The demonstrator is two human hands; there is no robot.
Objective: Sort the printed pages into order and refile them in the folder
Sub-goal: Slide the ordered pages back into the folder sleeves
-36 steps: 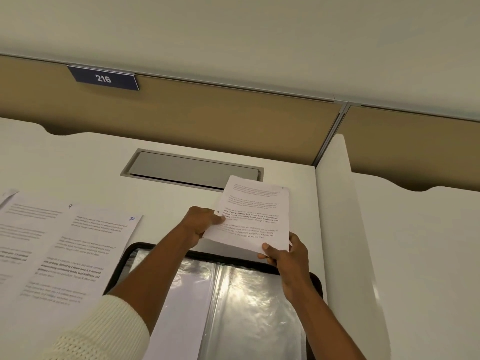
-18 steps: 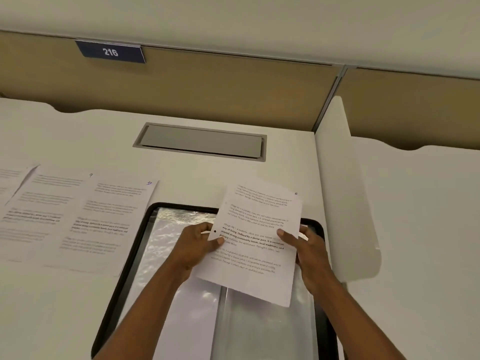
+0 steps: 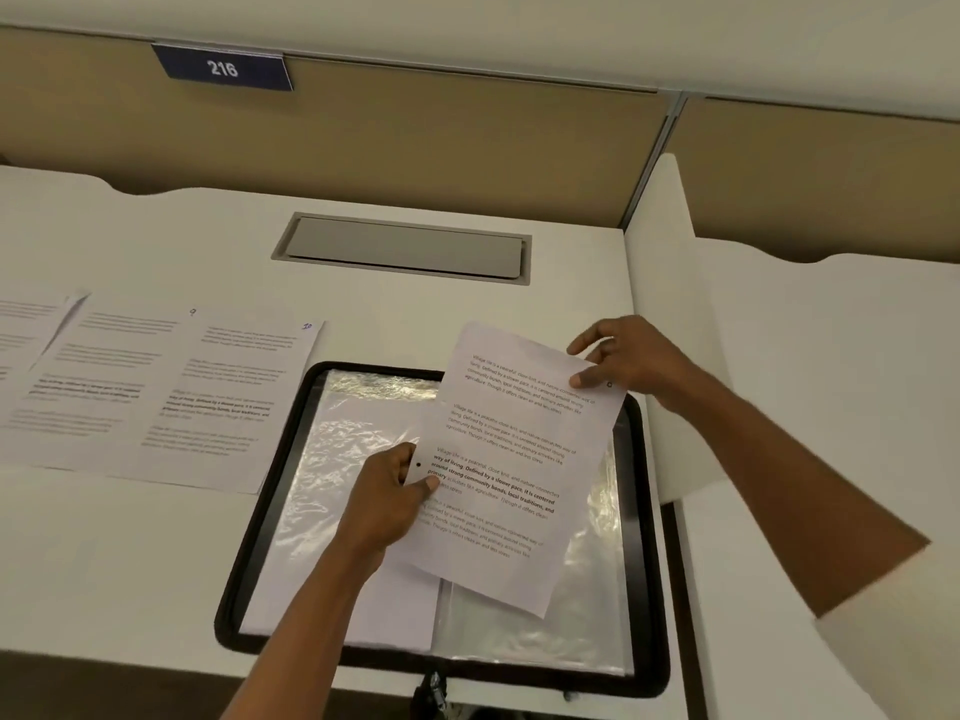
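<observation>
A printed page (image 3: 511,459) is held tilted above the open black folder (image 3: 260,517), over its right half. My left hand (image 3: 389,501) pinches the page's left edge near the middle. My right hand (image 3: 623,361) pinches its top right corner. The folder lies flat on the desk with shiny clear sleeves (image 3: 582,615); the left sleeve holds a white sheet (image 3: 332,579). Several more printed pages (image 3: 156,387) lie overlapping in a row on the desk to the left of the folder, with handwritten numbers at their top corners.
A grey cable hatch (image 3: 405,249) is set into the white desk (image 3: 130,553) behind the folder. A white divider panel (image 3: 670,314) stands along the right edge. A tan partition with a blue "216" plate (image 3: 223,69) runs along the back.
The page has come down from behind the folder to over its right half. My right hand has shifted from the page's lower edge to its top right corner. The camera tilted downward.
</observation>
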